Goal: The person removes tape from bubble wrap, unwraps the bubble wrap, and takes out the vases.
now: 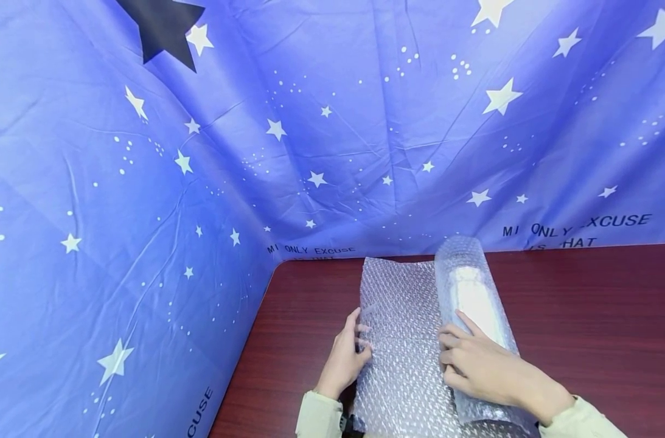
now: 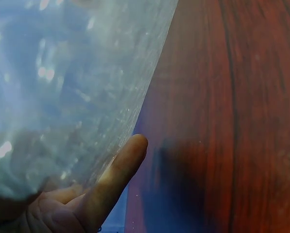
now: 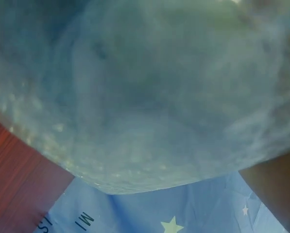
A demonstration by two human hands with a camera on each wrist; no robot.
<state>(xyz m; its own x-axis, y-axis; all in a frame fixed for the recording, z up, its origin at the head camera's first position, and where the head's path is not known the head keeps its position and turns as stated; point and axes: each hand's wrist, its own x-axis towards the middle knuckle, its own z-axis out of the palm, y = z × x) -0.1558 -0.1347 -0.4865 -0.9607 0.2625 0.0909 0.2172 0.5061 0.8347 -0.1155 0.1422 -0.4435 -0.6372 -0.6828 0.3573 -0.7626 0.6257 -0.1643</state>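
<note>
A sheet of bubble wrap (image 1: 403,328) is lying on the dark red surface (image 1: 595,316), and its right side is running into an upright-lying roll (image 1: 466,286) that is pointing away from the person. Something white (image 1: 481,310) is showing through the roll's clear layers.

The right hand (image 1: 488,368) is reaching across the roll from the right; its fingers are curling over the roll's left side and gripping it, while the thumb is lying along the top. The left hand (image 1: 344,356) is touching the sheet's left edge, its fingers standing apart and slightly bent; whether they are pinching the edge, I cannot tell. In the left wrist view, one finger is stretching along that edge.

Pale sleeves (image 1: 318,415) are covering both forearms. Behind the surface, a blue curtain (image 1: 359,140) is hanging in folds, showing white stars, a black star (image 1: 168,27) and dark lettering (image 1: 578,230).
</note>
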